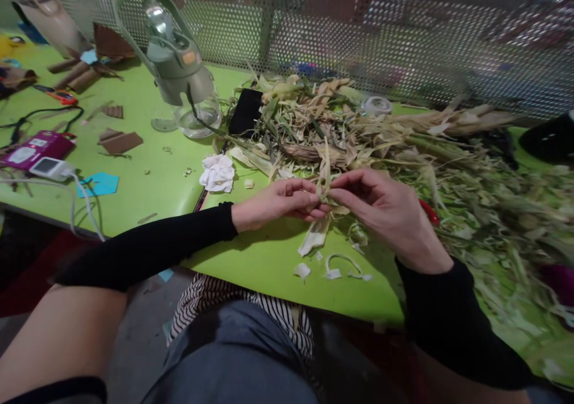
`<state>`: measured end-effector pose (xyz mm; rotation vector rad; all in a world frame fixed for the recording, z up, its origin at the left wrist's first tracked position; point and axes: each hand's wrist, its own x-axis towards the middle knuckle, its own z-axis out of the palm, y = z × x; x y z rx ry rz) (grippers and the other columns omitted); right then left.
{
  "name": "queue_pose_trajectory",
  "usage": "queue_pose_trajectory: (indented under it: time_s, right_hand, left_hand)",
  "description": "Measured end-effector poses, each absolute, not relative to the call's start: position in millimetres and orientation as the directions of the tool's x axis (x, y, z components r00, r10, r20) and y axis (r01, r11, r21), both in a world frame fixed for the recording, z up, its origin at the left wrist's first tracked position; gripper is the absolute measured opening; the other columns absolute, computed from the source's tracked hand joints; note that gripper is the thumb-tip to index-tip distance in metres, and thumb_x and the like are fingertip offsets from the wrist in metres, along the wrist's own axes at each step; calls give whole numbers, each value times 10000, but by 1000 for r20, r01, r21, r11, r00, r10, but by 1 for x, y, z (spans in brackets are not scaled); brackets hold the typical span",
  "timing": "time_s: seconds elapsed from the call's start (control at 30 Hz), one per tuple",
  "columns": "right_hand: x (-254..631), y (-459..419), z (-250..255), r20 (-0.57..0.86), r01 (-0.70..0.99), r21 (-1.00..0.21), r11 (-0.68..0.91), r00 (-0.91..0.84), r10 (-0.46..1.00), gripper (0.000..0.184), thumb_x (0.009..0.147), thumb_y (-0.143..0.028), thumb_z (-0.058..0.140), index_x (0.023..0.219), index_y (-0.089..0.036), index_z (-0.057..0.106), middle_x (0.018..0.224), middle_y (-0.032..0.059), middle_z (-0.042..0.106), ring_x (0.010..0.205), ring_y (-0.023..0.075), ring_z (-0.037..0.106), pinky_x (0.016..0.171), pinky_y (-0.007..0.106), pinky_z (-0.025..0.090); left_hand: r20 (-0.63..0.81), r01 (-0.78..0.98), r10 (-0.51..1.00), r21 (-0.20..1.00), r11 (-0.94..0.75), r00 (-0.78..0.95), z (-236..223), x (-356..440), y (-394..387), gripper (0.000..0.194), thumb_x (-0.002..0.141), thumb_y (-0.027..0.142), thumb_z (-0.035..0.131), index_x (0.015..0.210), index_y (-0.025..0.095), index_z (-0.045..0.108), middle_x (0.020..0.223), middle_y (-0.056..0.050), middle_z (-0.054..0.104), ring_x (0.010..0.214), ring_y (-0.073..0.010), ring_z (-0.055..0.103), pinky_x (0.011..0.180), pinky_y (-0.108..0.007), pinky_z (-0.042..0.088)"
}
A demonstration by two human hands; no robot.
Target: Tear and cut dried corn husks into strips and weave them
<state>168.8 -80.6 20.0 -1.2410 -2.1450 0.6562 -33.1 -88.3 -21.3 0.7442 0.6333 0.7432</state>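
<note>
Over the green table's front part, my left hand point(293, 199) pinches a pale strip of dried corn husk point(326, 168). My right hand point(381, 204) meets it from the other side, thumb and forefinger closed on the same strip. One end of the strip points up between the fingers; how it is folded there is partly hidden. A wider whitish husk piece point(314, 238) hangs or lies just below the hands. Small husk scraps point(345, 266) lie on the tabletop in front of me. Behind the hands spreads a big heap of dry husks and leaves point(309, 123).
A green-lidded bottle point(179, 75) and a black phone point(246, 112) stand and lie left of the heap. Crumpled white tissue point(217, 173) is near my left wrist. A purple box point(40, 150), a white charger with cables point(51, 168) and scissors point(58, 96) are farther left. Perforated metal panel point(314, 21) borders the back.
</note>
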Motion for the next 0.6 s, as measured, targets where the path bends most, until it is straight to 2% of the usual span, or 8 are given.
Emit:
queue_pose_trajectory:
  time_s: [0.1,0.23,0.3,0.43,0.53,0.6]
  right_hand:
    - [165,-83,22,187,605,-653,455,-454,871,186,926,-405,649,907,-225,692,745,27,708,622,175,618,557,309,454]
    - [156,-92,23,335,662,-556,503,-375,864,238,908,-404,680,766,-215,656,717,33,680,584,155,558,533,300,397]
    - [150,-96,20,328,673,-544,502,-380,865,299,925,-423,661,716,-210,645,680,25,664,558,144,528,524,298,374]
    - [138,-100,8,149,642,-667,380,-384,911,384,975,-490,564,758,-196,680,609,-4,615,506,123,475,491,279,344]
    - [136,-98,4,79,589,-764,263,-318,945,398,944,-534,595,789,-182,698,643,4,642,496,113,474,479,268,355]
    - [137,-97,4,58,590,-777,220,-282,958,395,907,-548,645,793,-175,703,645,9,652,502,114,488,478,262,363]
  left_hand:
    - [-259,-372,793,775,511,551,-19,-34,-88,46,956,90,577,933,129,578,847,-32,721,794,-99,700,1040,-390,491]
    - [-250,-425,850,779,461,463,-16,-32,-89,47,945,118,606,949,145,569,837,4,702,795,-90,693,1007,-349,492]
    - [-231,-471,894,783,405,385,-16,-30,-89,72,932,134,626,976,158,574,868,9,707,819,-85,684,973,-310,492]
    - [-198,-496,933,803,330,299,-20,-29,-88,180,883,152,683,1039,175,596,926,9,702,894,-91,658,965,-273,470]
    - [-174,-491,937,815,309,302,-25,-29,-85,235,847,118,702,1055,166,605,962,-1,692,931,-97,650,993,-278,458]
    - [-159,-493,938,817,300,308,-27,-30,-84,241,842,93,701,1052,160,603,975,-8,697,947,-102,653,1003,-286,461]
